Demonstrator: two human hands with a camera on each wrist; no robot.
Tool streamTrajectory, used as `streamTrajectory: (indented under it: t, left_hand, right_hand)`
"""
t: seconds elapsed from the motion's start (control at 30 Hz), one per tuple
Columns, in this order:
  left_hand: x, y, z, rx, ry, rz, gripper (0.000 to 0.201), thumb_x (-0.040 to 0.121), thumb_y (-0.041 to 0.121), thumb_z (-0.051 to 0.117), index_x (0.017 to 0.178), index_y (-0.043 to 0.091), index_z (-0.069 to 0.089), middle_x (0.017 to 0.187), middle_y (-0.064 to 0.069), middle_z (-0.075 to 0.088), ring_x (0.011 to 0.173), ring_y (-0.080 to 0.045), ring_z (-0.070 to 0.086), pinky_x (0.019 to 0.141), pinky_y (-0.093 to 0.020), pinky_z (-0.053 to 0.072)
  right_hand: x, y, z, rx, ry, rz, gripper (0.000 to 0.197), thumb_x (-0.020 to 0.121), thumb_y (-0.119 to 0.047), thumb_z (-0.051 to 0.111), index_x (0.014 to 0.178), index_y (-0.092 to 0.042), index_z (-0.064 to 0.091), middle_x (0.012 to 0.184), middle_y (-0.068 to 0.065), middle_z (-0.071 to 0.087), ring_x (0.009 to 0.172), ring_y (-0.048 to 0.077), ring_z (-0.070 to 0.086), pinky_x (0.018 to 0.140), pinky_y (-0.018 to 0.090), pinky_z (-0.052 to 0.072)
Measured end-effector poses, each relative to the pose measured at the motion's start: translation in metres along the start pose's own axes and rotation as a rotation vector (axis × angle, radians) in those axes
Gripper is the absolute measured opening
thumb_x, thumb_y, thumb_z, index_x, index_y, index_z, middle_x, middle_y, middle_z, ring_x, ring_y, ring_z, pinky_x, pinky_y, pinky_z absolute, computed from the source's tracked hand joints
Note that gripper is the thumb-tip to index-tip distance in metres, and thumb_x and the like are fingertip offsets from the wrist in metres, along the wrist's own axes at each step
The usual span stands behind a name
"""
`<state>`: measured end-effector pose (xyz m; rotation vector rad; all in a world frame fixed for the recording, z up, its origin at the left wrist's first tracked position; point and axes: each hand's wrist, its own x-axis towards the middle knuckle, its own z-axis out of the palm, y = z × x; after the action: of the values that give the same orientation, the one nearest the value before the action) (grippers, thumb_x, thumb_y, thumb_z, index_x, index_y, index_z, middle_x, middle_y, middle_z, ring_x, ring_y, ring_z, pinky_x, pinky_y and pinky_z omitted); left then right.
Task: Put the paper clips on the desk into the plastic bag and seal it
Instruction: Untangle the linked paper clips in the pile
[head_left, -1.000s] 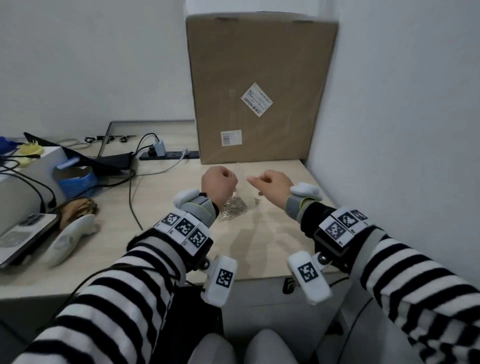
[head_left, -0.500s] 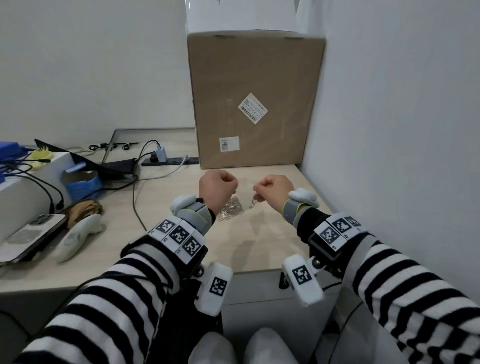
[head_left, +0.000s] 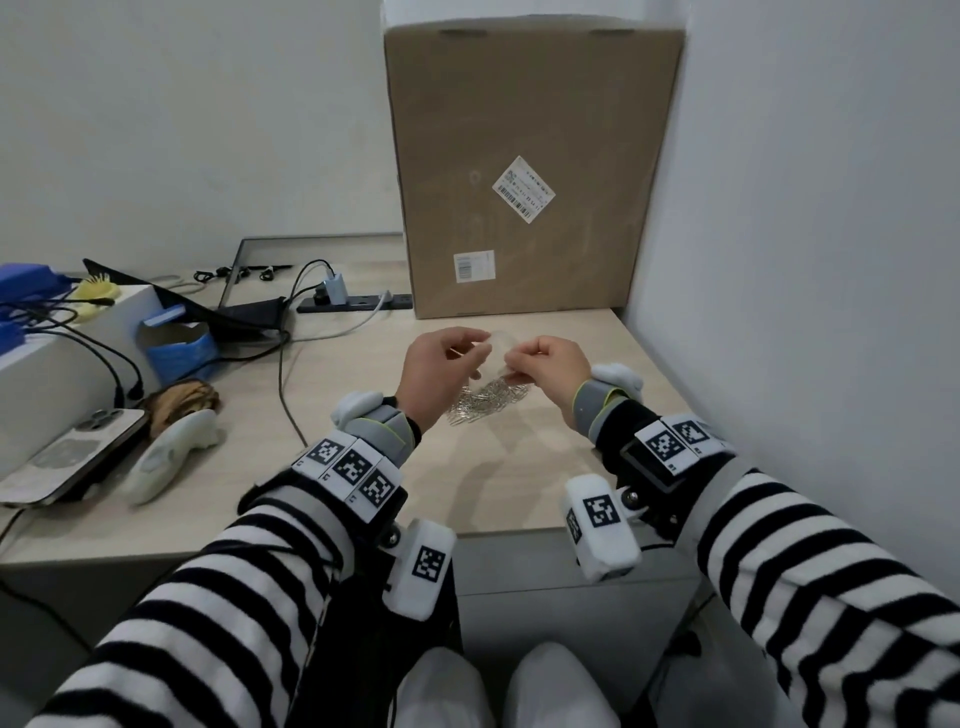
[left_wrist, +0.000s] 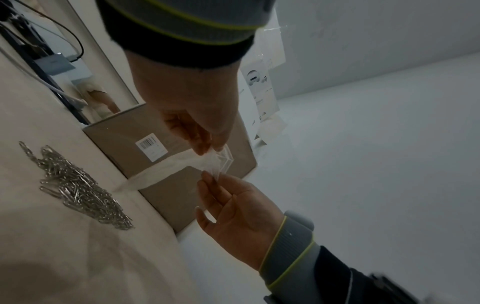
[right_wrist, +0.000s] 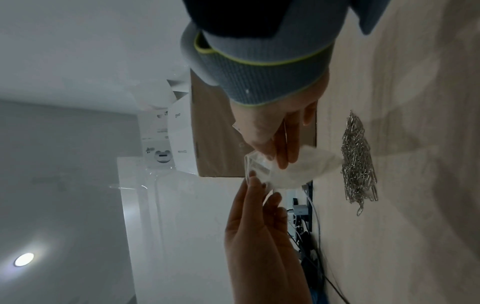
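Both hands hold one small clear plastic bag (right_wrist: 291, 170) in the air above the desk. The left hand (head_left: 434, 371) pinches one side of the bag's mouth between thumb and fingertips, and the right hand (head_left: 550, 369) pinches the other side in the same way, so each hand is closed on the bag's edge. In the wrist views the mouth (left_wrist: 221, 159) looks a little parted between the two pinches, and the body of the bag hangs down toward the desk.

Just under the hands lies one loose heap of silver metal paper clips (head_left: 485, 402). The clips are too many and too tangled to count. The bag looks empty.

The surface is a pale, wood-patterned desk (head_left: 498, 483) that stands in a corner of plain white walls (head_left: 810, 208). One tall brown cardboard box (head_left: 530, 171) with two white labels stands at the back of the desk against the walls. To the left of the box lies one black power strip (head_left: 358, 302) with a grey charger plugged in. Farther left are one blue open carton (head_left: 179, 345), one phone (head_left: 67, 452) lying with its back up, and one white handheld device (head_left: 166, 454) beside it. The person wears striped black-and-white sleeves (head_left: 218, 597), two in view.
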<state>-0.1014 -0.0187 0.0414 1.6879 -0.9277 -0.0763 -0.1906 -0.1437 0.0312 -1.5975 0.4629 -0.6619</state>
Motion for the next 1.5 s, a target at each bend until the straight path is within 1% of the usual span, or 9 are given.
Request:
streamTrajectory:
  t: [0.17,0.3,0.47,0.7,0.9,1.2,1.33,1.43,1.5]
  left_hand:
    - [0.019,-0.012,-0.012,0.094,0.158,0.065,0.013,0.086,0.016,0.064,0.085,0.008,0.074,0.066,-0.003,0.065,0.051,-0.011,0.057,0.060,-0.023,0.048]
    - [0.047,-0.027,-0.028,0.537,0.331,0.144,0.025,0.088,0.015,0.053,0.073,0.002,0.068,0.072,-0.014,0.066,0.062,-0.024,0.052,0.059,-0.029,0.035]
    - [0.072,-0.056,-0.025,0.832,0.265,0.051,0.026,0.089,0.009,0.042,0.073,-0.004,0.059,0.083,-0.021,0.058,0.072,-0.036,0.052,0.058,-0.034,0.029]
    - [0.089,-0.093,0.001,0.646,0.188,-0.035,0.022,0.083,0.014,0.054,0.081,0.001,0.072,0.084,-0.016,0.071,0.081,-0.031,0.062,0.069,-0.030,0.040]
    - [0.092,-0.114,0.007,0.483,0.133,-0.099,0.016,0.080,0.016,0.060,0.076,0.007,0.073,0.063,-0.006,0.064,0.066,-0.026,0.065,0.072,-0.034,0.053]
    - [0.089,-0.124,0.012,0.486,0.050,-0.114,0.017,0.082,0.020,0.059,0.075,0.011,0.071,0.063,-0.004,0.065,0.064,-0.023,0.065,0.070,-0.032,0.052]
    - [0.088,-0.131,0.012,0.490,0.008,-0.129,0.018,0.082,0.023,0.056,0.072,0.013,0.068,0.063,-0.008,0.068,0.060,-0.026,0.067,0.067,-0.039,0.056]
    - [0.086,-0.130,0.012,0.493,0.004,-0.121,0.017,0.080,0.025,0.054,0.068,0.018,0.065,0.066,-0.007,0.068,0.066,-0.030,0.067,0.067,-0.041,0.056]
    - [0.086,-0.130,0.012,0.506,0.001,-0.115,0.016,0.080,0.025,0.055,0.067,0.020,0.063,0.065,-0.005,0.066,0.068,-0.031,0.067,0.067,-0.041,0.056]
  right_hand:
    - [0.020,0.009,0.005,-0.096,-0.109,-0.044,0.010,0.083,-0.016,0.069,0.080,-0.010,0.061,0.070,0.009,0.068,0.055,0.010,0.065,0.064,0.021,0.053]
    - [0.047,0.022,-0.001,-0.197,0.005,0.000,0.015,0.083,-0.022,0.067,0.072,-0.016,0.060,0.067,0.002,0.068,0.048,0.005,0.061,0.047,0.010,0.042]
    - [0.077,0.047,-0.002,-0.107,0.092,0.207,0.021,0.085,-0.014,0.063,0.066,-0.016,0.056,0.042,-0.011,0.062,0.035,-0.004,0.054,0.037,0.007,0.037]
    - [0.109,0.072,-0.002,-0.094,0.102,0.252,0.017,0.084,-0.017,0.064,0.068,-0.019,0.057,0.056,-0.006,0.065,0.036,-0.004,0.053,0.036,0.007,0.033]
    - [0.119,0.092,0.001,-0.105,0.009,0.233,0.014,0.083,-0.008,0.064,0.070,-0.014,0.060,0.065,0.004,0.064,0.036,0.000,0.049,0.035,0.010,0.034]
    - [0.121,0.106,0.010,-0.364,-0.019,0.044,0.013,0.070,-0.016,0.075,0.063,-0.024,0.067,0.062,-0.009,0.065,0.058,0.006,0.056,0.063,0.026,0.045]
    - [0.116,0.104,0.005,-0.631,-0.072,0.042,0.017,0.070,-0.029,0.077,0.086,-0.028,0.070,0.093,-0.003,0.066,0.077,0.011,0.059,0.069,0.023,0.044]
    - [0.113,0.102,0.001,-0.937,-0.144,0.044,0.039,0.067,-0.046,0.076,0.103,-0.034,0.067,0.116,0.002,0.058,0.113,0.022,0.051,0.092,0.030,0.041]
    - [0.111,0.102,0.001,-1.016,-0.184,0.054,0.050,0.065,-0.053,0.076,0.110,-0.035,0.064,0.122,0.004,0.054,0.121,0.026,0.043,0.100,0.033,0.036]
